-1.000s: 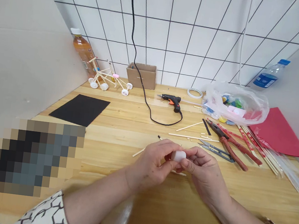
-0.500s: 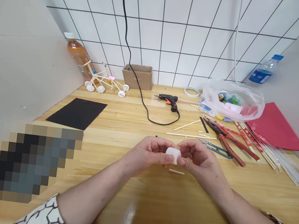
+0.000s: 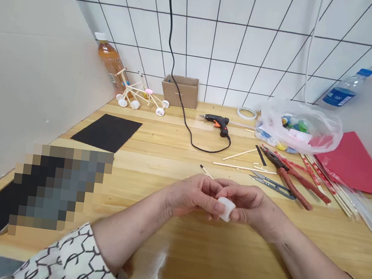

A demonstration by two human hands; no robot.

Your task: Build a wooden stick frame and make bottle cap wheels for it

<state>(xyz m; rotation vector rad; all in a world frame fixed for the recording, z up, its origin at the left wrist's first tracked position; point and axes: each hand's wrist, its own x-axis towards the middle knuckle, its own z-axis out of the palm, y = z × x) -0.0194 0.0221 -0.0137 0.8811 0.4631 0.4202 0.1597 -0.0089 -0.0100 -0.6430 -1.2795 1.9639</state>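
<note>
My left hand (image 3: 197, 197) and my right hand (image 3: 249, 206) meet above the middle of the table, both closed on one small white rounded piece (image 3: 226, 209). Thumbs and fingertips pinch it from either side; its exact kind I cannot make out. Just behind my left fingers a thin wooden stick with a dark tip (image 3: 206, 171) shows, its near end hidden. To the right of my hands are grey thread snips (image 3: 273, 185) and red-handled pliers (image 3: 294, 182).
A hot glue gun (image 3: 218, 122) with its black cord lies further back. Beyond are a cardboard box (image 3: 181, 93), a stick model with white wheels (image 3: 140, 93), a tape roll (image 3: 246, 113) and a plastic bag (image 3: 297, 130). Black sheet (image 3: 107, 132) left; red sheet (image 3: 359, 163) right.
The view has shifted, so the table's things sit further right. My hands have come slightly nearer, and the white piece is turned at a different angle between my fingers.
</note>
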